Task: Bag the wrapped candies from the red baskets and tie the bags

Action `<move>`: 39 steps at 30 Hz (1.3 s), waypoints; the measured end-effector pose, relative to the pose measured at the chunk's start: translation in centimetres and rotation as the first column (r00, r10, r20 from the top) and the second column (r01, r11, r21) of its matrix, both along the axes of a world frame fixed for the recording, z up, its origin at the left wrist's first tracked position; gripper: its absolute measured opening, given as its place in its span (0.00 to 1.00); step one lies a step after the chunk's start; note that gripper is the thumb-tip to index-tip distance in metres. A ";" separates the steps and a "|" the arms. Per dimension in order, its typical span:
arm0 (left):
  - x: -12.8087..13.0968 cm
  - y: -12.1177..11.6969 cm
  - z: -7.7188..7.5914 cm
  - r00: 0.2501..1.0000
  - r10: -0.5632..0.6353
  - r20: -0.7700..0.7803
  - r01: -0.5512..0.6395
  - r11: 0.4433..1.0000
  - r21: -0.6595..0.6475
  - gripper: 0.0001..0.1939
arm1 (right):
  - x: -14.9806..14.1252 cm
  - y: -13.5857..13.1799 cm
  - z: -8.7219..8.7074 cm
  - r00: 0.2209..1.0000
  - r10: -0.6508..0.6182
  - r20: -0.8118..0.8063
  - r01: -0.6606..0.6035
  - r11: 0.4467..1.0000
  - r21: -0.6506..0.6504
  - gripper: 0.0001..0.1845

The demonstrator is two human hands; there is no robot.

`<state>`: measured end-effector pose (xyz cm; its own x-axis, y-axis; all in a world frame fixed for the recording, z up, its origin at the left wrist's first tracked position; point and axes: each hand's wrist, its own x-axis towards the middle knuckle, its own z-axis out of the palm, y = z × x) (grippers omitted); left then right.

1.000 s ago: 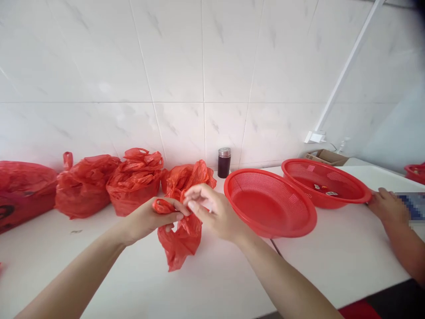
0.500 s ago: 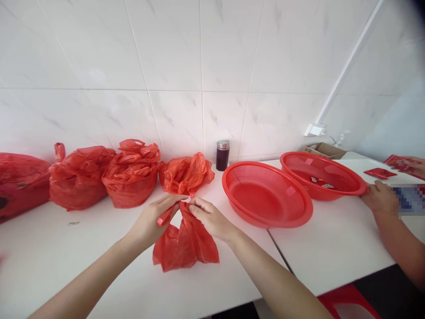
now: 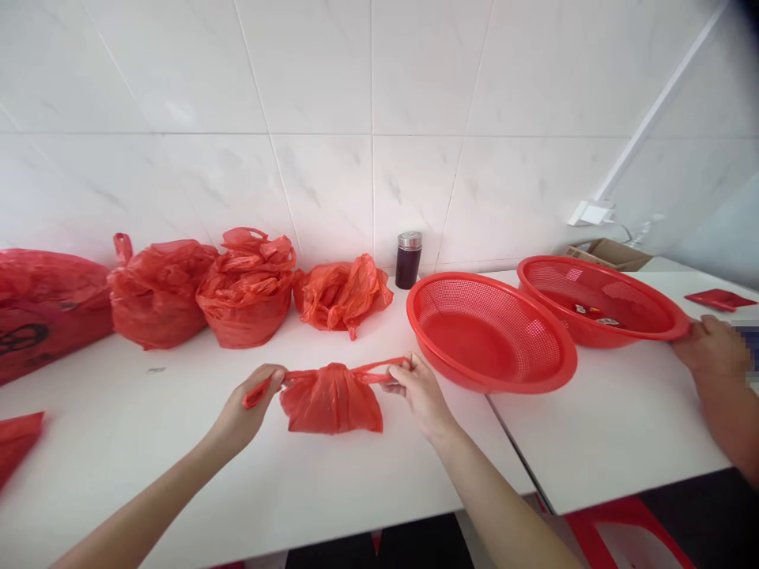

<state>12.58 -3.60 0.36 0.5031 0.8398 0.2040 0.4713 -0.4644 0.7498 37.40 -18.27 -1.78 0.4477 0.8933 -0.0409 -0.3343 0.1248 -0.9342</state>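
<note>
A red plastic bag (image 3: 333, 403) sits in front of me at the white table, its neck gathered and its two handles stretched out sideways. My left hand (image 3: 254, 395) grips the left handle, with the looped end sticking out below the fingers. Pinched between the fingers of my right hand (image 3: 418, 389) is the right handle, pulled taut. What the bag contains is hidden. Behind it lies a crumpled red plastic bag (image 3: 341, 296), touched by neither hand.
Several full red bags (image 3: 163, 296) line the wall at left. At right are two red plastic baskets (image 3: 492, 386); another person's hand (image 3: 708, 344) touches the farther one, which holds small items. A dark jar (image 3: 408, 265) with a silver lid stands by the wall.
My hands have moved apart from close together, drawing the handles out to both sides and tightening the bag's neck. The view has shifted slightly. The other person's far hand is out of view.
</note>
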 end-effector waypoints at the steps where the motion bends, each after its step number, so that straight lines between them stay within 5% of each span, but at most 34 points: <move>1: 1.0 -0.2 -0.6 0.999 0.039 0.020 -0.039 0.999 0.012 0.23 | -0.5 0.8 -0.2 0.996 -0.042 0.083 0.044 0.999 -0.027 0.15; 3: 3.1 -0.4 -1.7 0.997 0.077 0.019 -0.077 0.997 0.016 0.23 | -1.7 2.2 -1.0 0.936 -0.053 0.348 0.094 0.990 -0.102 0.14; 7: 6.7 0.4 -3.0 0.984 0.124 -0.126 -0.123 0.992 0.021 0.20 | -3.1 4.0 -3.4 0.648 0.084 0.757 0.137 0.965 -0.224 0.14; 17: 8.3 3.2 -4.3 0.901 0.096 -0.423 -0.086 0.995 0.044 0.14 | 1.9 4.7 -5.0 0.519 0.110 0.848 0.213 0.944 -0.253 0.12; 25: 9.1 3.5 -6.4 0.846 0.222 -0.485 -0.188 0.975 0.118 0.18 | 0.6 5.7 -6.1 0.360 0.150 0.921 0.270 0.928 -0.257 0.24; 31: 8.4 1.8 -6.3 0.901 0.266 -0.344 -0.268 0.963 0.042 0.17 | 0.1 5.1 -6.0 0.409 0.143 0.901 0.232 0.939 -0.254 0.22; 39: 7.4 -2.2 -5.2 0.937 0.348 0.010 -0.336 0.910 -0.244 0.31 | 0.8 4.7 -3.8 0.680 0.161 0.715 -0.001 0.976 -0.220 0.10</move>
